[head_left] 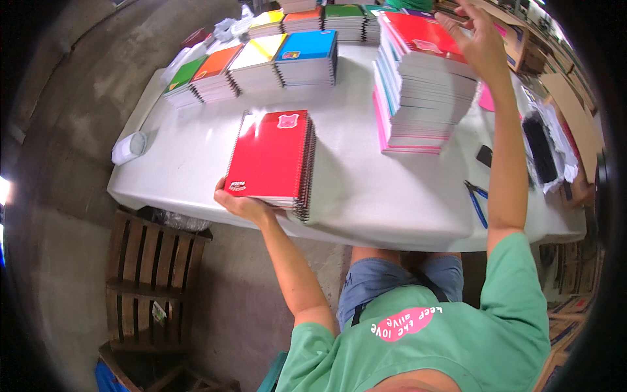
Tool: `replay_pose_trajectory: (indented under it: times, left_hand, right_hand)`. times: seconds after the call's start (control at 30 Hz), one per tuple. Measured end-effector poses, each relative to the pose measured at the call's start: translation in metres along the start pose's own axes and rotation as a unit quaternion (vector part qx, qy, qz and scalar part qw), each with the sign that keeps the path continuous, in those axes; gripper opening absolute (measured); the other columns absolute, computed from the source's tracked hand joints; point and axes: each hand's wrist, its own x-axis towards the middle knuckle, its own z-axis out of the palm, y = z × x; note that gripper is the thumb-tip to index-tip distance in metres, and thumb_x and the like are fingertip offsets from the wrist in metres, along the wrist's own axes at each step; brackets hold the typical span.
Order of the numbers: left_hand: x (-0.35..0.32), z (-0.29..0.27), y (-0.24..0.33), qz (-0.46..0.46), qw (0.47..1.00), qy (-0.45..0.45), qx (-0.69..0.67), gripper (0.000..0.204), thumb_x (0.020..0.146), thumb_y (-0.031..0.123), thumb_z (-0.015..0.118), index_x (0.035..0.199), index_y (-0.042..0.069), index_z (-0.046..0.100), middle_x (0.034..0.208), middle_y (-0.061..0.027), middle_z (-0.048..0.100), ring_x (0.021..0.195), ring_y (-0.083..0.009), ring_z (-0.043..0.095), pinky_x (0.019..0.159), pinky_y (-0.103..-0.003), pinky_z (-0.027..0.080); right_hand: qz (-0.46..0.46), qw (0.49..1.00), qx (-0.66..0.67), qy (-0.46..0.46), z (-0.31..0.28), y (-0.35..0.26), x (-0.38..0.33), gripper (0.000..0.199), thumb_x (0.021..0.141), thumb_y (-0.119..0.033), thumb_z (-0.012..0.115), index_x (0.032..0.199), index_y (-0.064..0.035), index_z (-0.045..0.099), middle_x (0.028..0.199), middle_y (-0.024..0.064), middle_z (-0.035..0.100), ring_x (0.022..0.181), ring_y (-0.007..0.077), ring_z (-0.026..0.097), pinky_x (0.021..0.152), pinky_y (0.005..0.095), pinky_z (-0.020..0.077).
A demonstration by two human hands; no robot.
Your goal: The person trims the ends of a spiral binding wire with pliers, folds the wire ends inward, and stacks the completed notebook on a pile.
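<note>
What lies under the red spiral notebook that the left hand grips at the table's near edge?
Under the red spiral-bound notebook sits a short stack of similar notebooks, only their wire spines and page edges showing, on the white table. Their covers are hidden. The left hand holds the stack's near end.

Green short-sleeved shirt (470, 326), blue denim shorts (385, 277)

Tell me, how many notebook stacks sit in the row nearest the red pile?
4: green, orange, yellow and blue, left to right. Further stacks behind may be partly hidden.
</note>
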Motion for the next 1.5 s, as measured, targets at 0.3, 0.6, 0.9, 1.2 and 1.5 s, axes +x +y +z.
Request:
replay_pose_trajectory:
  times: [0.3,0.6,0.9,1.2,1.5]
  left_hand:
    - [-0.008,-0.002,0.037,0.099,0.988,0.122,0.009,0.042,0.095,0.04,0.037,0.117,0.006,0.042,0.119,-0.0106,0.039,0.121,-0.0221,0.034,0.106,-0.04,0.025]
    - [-0.136,0.103,0.13,0.159,0.944,-0.264,-0.115,0.042,0.087,0.009,0.05,0.126,-0.004,0.044,0.124,-0.0134,0.048,0.116,-0.0233,0.049,0.096,-0.036,0.041]
    - [-0.167,0.14,0.11,-0.097,0.844,-0.518,-0.095,0.017,0.089,0.006,0.06,0.103,-0.002,0.057,0.096,-0.007,0.065,0.086,-0.0109,0.059,0.08,-0.026,0.047]
    - [-0.184,0.118,0.103,0.366,0.58,-0.639,0.349,0.012,0.079,0.005,0.059,0.089,0.011,0.057,0.075,-0.0043,0.054,0.073,-0.0237,0.054,0.067,-0.036,0.039]
    - [-0.19,0.098,0.077,0.438,0.622,-0.577,0.297,0.026,0.066,0.023,0.075,0.083,0.012,0.059,0.07,-0.0008,0.049,0.07,-0.0197,0.048,0.069,-0.035,0.032]
  right_hand:
    - [0.429,0.793,0.199,-0.383,-0.01,0.071,-0.003,0.05,0.08,-0.053,0.064,0.109,-0.0126,0.062,0.1,0.0022,0.063,0.084,0.0112,0.057,0.073,0.0353,0.0467]
    - [0.225,0.907,0.354,-0.035,-0.097,0.081,-0.042,0.046,0.079,-0.024,0.074,0.115,0.0,0.057,0.1,0.0121,0.065,0.083,0.0143,0.062,0.076,0.0269,0.0495]
    - [0.32,0.768,0.511,-0.216,-0.133,-0.028,-0.19,0.041,0.081,-0.021,0.071,0.116,-0.0044,0.058,0.106,0.0112,0.064,0.093,0.0156,0.06,0.082,0.0309,0.0463]
    - [0.204,0.901,-0.298,-0.241,-0.095,0.244,-0.256,0.045,0.083,-0.023,0.063,0.125,-0.0123,0.051,0.121,0.0142,0.054,0.11,0.0283,0.055,0.094,0.0554,0.0381]
    - [0.115,0.959,-0.179,-0.189,-0.084,0.247,-0.185,0.031,0.082,-0.007,0.056,0.113,-0.0063,0.054,0.094,0.0186,0.064,0.089,0.0379,0.062,0.078,0.0462,0.0489]
